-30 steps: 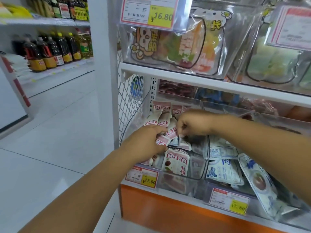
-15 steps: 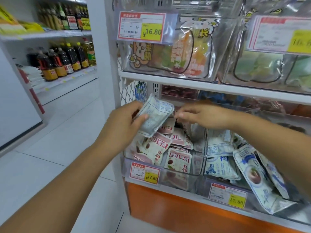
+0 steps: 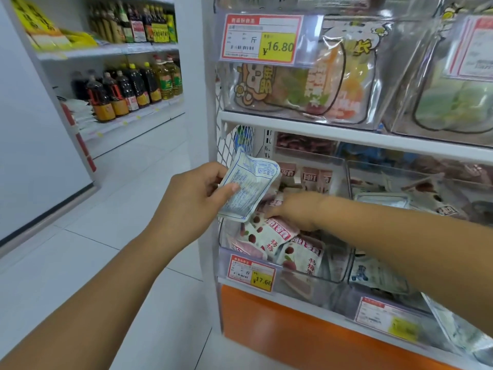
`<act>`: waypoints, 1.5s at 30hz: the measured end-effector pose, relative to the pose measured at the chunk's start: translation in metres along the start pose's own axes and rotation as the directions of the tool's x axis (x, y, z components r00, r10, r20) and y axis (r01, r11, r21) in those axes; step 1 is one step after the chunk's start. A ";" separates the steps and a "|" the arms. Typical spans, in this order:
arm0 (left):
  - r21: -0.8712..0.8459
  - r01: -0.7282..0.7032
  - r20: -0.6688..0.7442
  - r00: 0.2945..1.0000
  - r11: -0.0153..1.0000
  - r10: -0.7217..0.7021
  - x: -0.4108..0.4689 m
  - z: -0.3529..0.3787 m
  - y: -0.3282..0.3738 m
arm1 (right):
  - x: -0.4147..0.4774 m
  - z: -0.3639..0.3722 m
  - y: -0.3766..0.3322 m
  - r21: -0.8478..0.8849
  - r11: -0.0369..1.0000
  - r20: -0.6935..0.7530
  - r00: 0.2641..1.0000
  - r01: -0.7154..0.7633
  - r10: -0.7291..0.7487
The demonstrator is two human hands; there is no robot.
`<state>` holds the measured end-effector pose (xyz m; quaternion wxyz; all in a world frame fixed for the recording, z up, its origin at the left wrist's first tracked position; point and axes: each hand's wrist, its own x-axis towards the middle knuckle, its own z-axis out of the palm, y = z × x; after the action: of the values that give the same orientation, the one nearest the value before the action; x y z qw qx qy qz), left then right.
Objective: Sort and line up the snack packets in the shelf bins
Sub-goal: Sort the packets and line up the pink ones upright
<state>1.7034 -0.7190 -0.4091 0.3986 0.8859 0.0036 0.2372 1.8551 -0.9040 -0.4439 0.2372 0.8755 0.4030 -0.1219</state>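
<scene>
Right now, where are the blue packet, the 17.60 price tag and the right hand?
blue-and-white packet (image 3: pixel 248 188): head view, middle of its printed back.
17.60 price tag (image 3: pixel 250 273): head view, centre of the label.
right hand (image 3: pixel 293 212): head view, back of the hand, blurred.

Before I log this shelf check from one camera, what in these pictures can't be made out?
Head view only:
- Right hand: motion-blurred, fingertips among the red packets; any grip unclear.
- Blue-and-white packet, held by the left hand: print too small.
- Right bin's price tag: blurred.
- Right bin's packets: partly covered by the right forearm.
- Upper right tag: cut by the frame edge.
</scene>
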 end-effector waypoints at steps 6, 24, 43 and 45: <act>-0.013 -0.003 -0.009 1.000 1.000 0.003 0.000 0.001 0.000 | -0.026 -0.011 0.044 0.362 0.932 -0.112 0.992 -0.018 0.062; 0.006 0.028 -0.018 0.999 1.000 -0.028 -0.001 0.001 0.002 | -0.063 -0.033 0.039 0.639 0.768 0.115 0.993 -0.055 -0.025; -0.029 0.001 -0.013 1.000 1.000 -0.002 -0.001 0.005 -0.003 | 0.022 -0.007 0.040 0.480 0.849 0.086 0.975 -0.220 0.204; -0.032 0.000 -0.010 1.000 1.000 -0.001 -0.003 0.004 -0.002 | 0.032 -0.005 0.034 0.445 0.862 0.171 0.968 -0.243 0.185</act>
<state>1.7029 -0.7211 -0.4134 0.4126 0.8783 0.0021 0.2414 1.9020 -0.9001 -0.4413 0.0583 0.9368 0.2472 -0.2408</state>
